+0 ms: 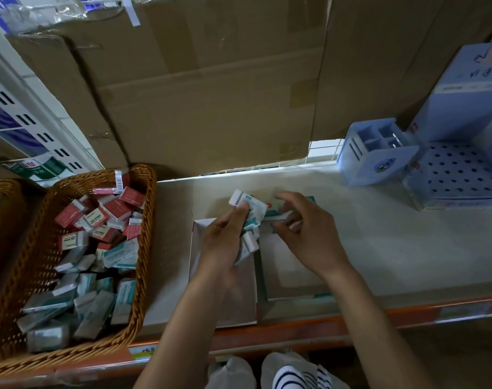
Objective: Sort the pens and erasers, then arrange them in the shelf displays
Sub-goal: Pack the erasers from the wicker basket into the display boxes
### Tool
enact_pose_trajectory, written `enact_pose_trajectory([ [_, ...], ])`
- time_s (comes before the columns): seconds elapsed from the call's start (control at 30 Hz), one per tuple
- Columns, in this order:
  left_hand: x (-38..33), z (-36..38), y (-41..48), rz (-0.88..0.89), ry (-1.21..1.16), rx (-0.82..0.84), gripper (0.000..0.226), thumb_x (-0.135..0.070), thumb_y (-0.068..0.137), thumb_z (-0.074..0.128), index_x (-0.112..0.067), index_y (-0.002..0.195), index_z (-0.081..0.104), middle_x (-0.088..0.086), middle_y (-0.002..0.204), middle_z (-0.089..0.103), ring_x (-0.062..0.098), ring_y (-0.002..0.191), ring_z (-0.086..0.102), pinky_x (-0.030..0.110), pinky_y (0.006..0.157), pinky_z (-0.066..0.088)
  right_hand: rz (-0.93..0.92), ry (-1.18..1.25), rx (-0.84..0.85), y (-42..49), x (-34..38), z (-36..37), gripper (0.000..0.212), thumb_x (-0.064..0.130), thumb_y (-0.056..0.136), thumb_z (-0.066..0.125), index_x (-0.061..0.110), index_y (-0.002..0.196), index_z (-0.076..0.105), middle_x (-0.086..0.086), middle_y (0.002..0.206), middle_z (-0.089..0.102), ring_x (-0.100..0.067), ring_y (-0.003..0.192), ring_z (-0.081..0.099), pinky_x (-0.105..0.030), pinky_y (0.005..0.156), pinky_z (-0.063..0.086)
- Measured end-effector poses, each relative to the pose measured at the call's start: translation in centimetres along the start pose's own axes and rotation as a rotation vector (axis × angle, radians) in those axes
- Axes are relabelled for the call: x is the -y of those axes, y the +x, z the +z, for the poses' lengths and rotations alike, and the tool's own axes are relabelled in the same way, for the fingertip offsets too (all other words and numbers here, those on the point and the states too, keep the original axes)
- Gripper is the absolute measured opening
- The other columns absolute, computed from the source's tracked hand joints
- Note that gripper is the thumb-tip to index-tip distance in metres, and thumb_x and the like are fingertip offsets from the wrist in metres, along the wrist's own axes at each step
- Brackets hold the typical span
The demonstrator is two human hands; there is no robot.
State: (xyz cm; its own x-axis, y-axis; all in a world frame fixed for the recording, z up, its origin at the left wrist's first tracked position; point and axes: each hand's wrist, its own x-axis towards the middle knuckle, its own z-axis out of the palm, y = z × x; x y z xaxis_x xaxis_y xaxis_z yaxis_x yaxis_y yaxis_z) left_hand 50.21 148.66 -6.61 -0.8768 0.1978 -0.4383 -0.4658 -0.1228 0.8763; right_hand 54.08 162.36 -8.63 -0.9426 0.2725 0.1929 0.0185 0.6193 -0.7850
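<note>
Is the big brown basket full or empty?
Mostly full. The wicker basket holds a jumbled heap of red and teal erasers that hides its whole bottom.

"2B" is printed on two red-sleeved erasers (94, 220) in the basket (147, 248) (the finer print beside it is too blurred to read). The large characters on the blue box (469, 80) cannot be made out.
</note>
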Motion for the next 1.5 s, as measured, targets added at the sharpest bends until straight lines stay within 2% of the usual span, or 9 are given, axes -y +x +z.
enact_pose_trajectory([
  [0.13,-0.3,0.5,-0.3,0.045,0.058,0.074,0.013,-0.029,0.092,0.058,-0.022,0.089,0.069,0.000,0.085,0.073,0.017,0.086,0.067,0.032,0.078,0.052,-0.117,0.183,0.060,0.3,0.7,-1.0,0.048,0.005,0.081,0.069,0.031,0.119,0.056,0.008,0.110,0.057,0.001,0.089,0.059,-0.009,0.075,0.049],
  [0.3,-0.7,0.7,-0.3,0.073,0.227,0.131,0.021,-0.037,0.089,0.058,-0.023,0.083,0.071,-0.006,0.079,0.073,0.010,0.079,0.067,0.025,0.075,0.050,-0.164,0.008,0.179,0.3,0.1,-1.4,0.061,0.011,0.080,0.071,0.022,0.136,0.048,0.010,0.116,0.045,-0.003,0.099,0.051,-0.011,0.087,0.044],
  [0.5,-0.9,0.3,0.0,0.102,0.295,0.145,0.009,-0.030,0.089,0.062,-0.032,0.087,0.071,-0.010,0.087,0.073,0.007,0.084,0.067,0.020,0.075,0.052,-0.009,0.354,0.097,0.2,0.0,-3.0,0.022,0.030,0.095,0.048,0.026,0.112,0.062,0.003,0.088,0.067,-0.013,0.075,0.066,-0.029,0.074,0.055],
  [0.57,-1.0,0.2,-0.1,0.151,0.325,0.155,0.010,-0.028,0.089,0.063,-0.034,0.088,0.070,-0.015,0.083,0.071,0.000,0.078,0.067,0.010,0.064,0.050,0.054,0.478,0.137,0.2,0.2,-3.6,0.021,0.023,0.096,0.044,0.024,0.105,0.063,-0.005,0.084,0.068,-0.017,0.068,0.066,-0.031,0.067,0.056],
  [0.7,-1.3,0.4,-0.3,0.152,0.293,0.168,0.011,-0.027,0.089,0.062,-0.026,0.093,0.072,-0.007,0.092,0.073,0.007,0.084,0.068,0.017,0.071,0.053,0.049,0.481,0.171,0.2,0.2,-3.9,0.024,0.008,0.098,0.043,0.020,0.112,0.059,-0.008,0.086,0.065,-0.018,0.066,0.066,-0.027,0.061,0.055],
  [0.87,-1.0,1.1,0.0,0.144,0.365,0.141,0.011,-0.029,0.090,0.061,-0.029,0.087,0.071,-0.010,0.085,0.072,0.001,0.076,0.066,0.012,0.064,0.049,-0.118,-0.008,0.097,0.6,-0.2,-3.7,0.030,0.011,0.085,0.067,0.023,0.111,0.060,0.005,0.100,0.060,-0.009,0.087,0.061,-0.012,0.072,0.049],
  [1.0,-0.2,0.9,0.6,0.261,0.709,0.127,0.014,-0.034,0.092,0.058,-0.033,0.097,0.070,-0.007,0.104,0.071,0.009,0.093,0.065,0.023,0.080,0.053,-0.140,-0.329,0.051,1.2,-1.4,-4.4,0.035,0.011,0.082,0.069,0.016,0.116,0.064,-0.004,0.106,0.052,-0.013,0.095,0.050,-0.013,0.079,0.034],
  [1.13,0.2,0.5,0.6,0.420,1.061,0.007,0.025,-0.037,0.095,0.051,-0.029,0.110,0.069,-0.007,0.116,0.067,0.011,0.094,0.063,0.002,0.058,0.039,-0.051,-0.523,0.154,0.9,-2.1,-5.3,0.034,0.019,0.085,0.064,0.017,0.119,0.064,-0.004,0.111,0.053,-0.024,0.108,0.041,-0.019,0.077,0.025],
  [1.5,0.8,0.8,1.2,0.436,1.102,0.021,0.025,-0.033,0.095,0.050,-0.024,0.108,0.069,0.000,0.121,0.065,0.018,0.103,0.064,0.012,0.065,0.047,0.029,-0.543,0.066,0.2,-3.7,-2.6,0.026,0.010,0.077,0.069,0.009,0.103,0.070,-0.008,0.102,0.065,-0.028,0.097,0.051,-0.029,0.076,0.041],
])
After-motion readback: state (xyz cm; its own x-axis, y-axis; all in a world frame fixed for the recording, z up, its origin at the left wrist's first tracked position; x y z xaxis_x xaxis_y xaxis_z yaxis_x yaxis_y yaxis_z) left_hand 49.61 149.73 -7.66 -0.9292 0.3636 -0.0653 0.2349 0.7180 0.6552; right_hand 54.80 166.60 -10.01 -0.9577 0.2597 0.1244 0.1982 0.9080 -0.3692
